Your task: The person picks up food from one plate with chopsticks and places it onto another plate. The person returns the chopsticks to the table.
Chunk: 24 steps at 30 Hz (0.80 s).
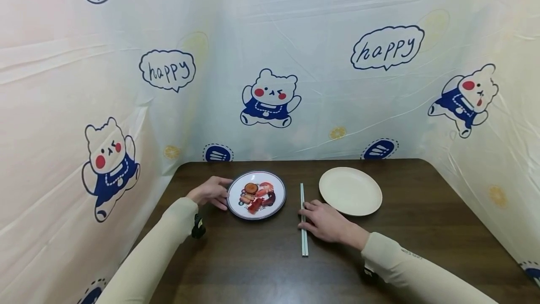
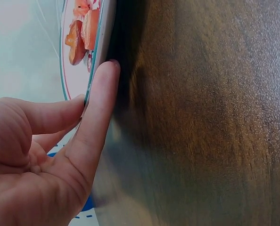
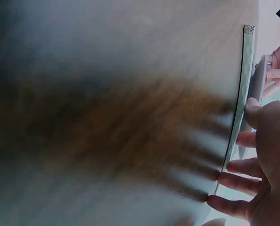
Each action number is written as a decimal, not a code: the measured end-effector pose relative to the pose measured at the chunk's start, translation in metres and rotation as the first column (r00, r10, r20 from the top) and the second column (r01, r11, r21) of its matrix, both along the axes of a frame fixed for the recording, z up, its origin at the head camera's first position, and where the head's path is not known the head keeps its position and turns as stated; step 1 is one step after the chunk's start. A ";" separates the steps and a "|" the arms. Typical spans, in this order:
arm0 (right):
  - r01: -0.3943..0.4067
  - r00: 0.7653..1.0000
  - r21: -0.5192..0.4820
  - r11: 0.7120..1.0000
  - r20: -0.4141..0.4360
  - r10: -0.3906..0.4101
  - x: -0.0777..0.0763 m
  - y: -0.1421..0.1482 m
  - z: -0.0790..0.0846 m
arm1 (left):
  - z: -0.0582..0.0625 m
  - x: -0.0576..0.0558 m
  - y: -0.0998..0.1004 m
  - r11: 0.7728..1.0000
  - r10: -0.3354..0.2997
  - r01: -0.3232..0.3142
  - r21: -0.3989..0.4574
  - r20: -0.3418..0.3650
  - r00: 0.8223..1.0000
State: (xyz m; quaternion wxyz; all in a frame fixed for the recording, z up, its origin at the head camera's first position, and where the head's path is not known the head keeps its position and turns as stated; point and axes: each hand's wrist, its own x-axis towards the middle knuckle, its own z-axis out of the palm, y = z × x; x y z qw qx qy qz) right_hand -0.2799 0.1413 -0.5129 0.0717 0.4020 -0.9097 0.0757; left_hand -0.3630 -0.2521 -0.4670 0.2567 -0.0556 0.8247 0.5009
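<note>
My left hand (image 1: pixel 211 192) is at the left edge of a white plate (image 1: pixel 236 201) with a dark blue rim. In the left wrist view its fingers (image 2: pixel 100 89) pinch that rim, one digit low along the plate's side. Pieces of food (image 1: pixel 257 196), among them a round brown one and reddish ones, lie in the middle of the plate. Right of it, a pair of pale green chopsticks (image 1: pixel 304 245) lies lengthwise on the table. The right hand (image 1: pixel 326 222) reaches over them, fingers spread and fairly straight. Its fingertips touch the chopsticks in the right wrist view.
A plain cream plate (image 1: pixel 352 191) stands behind the right hand, close to it. Everything lies on a dark brown wooden table (image 1: pixel 253 262). Light curtains (image 1: pixel 320 88) printed with bears hang behind the table and at both sides.
</note>
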 end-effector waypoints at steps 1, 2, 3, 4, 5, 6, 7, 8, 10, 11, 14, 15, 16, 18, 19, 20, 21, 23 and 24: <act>-0.001 1.000 0.003 1.000 -0.001 0.001 0.000 0.000 0.000 | 0.000 0.000 0.000 1.000 -0.001 0.001 -0.001 -0.001 1.000; -0.002 1.000 0.005 1.000 -0.001 0.002 0.000 0.000 0.001 | 0.000 -0.001 0.000 1.000 -0.003 0.003 -0.004 -0.002 1.000; -0.002 1.000 0.008 1.000 -0.001 0.002 0.000 0.000 0.001 | 0.000 -0.001 0.000 1.000 -0.005 0.005 -0.006 -0.003 1.000; -0.003 1.000 0.008 1.000 0.001 0.003 0.000 0.001 0.002 | 0.000 -0.001 0.001 1.000 -0.006 0.006 -0.008 -0.004 1.000; -0.002 1.000 0.008 1.000 0.005 0.002 0.000 0.001 0.002 | 0.000 -0.001 0.001 1.000 -0.005 0.005 -0.008 -0.003 1.000; -0.003 1.000 0.008 1.000 0.008 0.003 0.000 0.001 0.003 | 0.000 -0.001 0.001 1.000 -0.003 0.003 -0.008 -0.002 1.000; -0.004 1.000 0.008 1.000 0.013 0.004 0.000 0.001 0.003 | 0.000 -0.002 0.001 1.000 -0.003 0.003 -0.008 -0.001 1.000; -0.006 1.000 0.009 1.000 0.019 0.006 0.000 0.001 0.004 | 0.000 -0.002 0.000 1.000 -0.002 0.002 -0.006 0.000 1.000; -0.012 1.000 0.011 1.000 0.025 0.012 0.000 0.001 0.004 | -0.001 -0.002 0.000 1.000 -0.009 0.009 -0.004 0.001 1.000; -0.015 1.000 0.012 1.000 0.025 0.015 0.000 0.001 0.005 | -0.001 -0.001 -0.001 1.000 -0.009 0.009 0.001 0.003 1.000; -0.025 0.999 0.007 1.000 0.022 0.025 0.000 0.000 0.006 | -0.001 -0.001 -0.002 1.000 -0.016 0.016 0.006 0.004 1.000; -0.029 0.999 0.004 1.000 0.019 0.029 0.000 0.000 0.006 | -0.001 -0.001 -0.002 1.000 -0.017 0.017 0.005 0.003 1.000; -0.031 0.999 0.003 1.000 0.016 0.031 0.000 0.000 0.005 | -0.001 -0.001 -0.003 1.000 -0.012 0.012 0.005 0.004 1.000; -0.033 0.999 0.000 0.999 0.013 0.033 -0.001 0.000 0.006 | 0.000 -0.001 -0.003 1.000 -0.009 0.009 0.007 0.008 1.000; -0.032 0.999 0.003 0.999 0.013 0.032 -0.001 0.000 0.006 | 0.000 0.000 -0.003 1.000 -0.010 0.010 0.005 0.011 1.000; -0.032 0.999 0.003 0.999 0.015 0.032 -0.001 0.000 0.005 | 0.000 0.001 -0.004 1.000 -0.010 0.010 0.006 0.014 1.000; -0.029 0.999 0.005 1.000 0.019 0.029 -0.002 0.000 0.005 | 0.000 0.002 -0.005 1.000 -0.013 0.012 0.007 0.015 1.000; -0.022 0.999 0.011 1.000 0.028 0.022 -0.002 -0.001 0.005 | 0.000 0.004 -0.006 1.000 -0.015 0.015 0.017 0.019 1.000; -0.018 0.999 0.013 1.000 0.035 0.018 -0.002 -0.001 0.005 | 0.000 0.005 -0.007 1.000 -0.015 0.014 0.020 0.016 1.000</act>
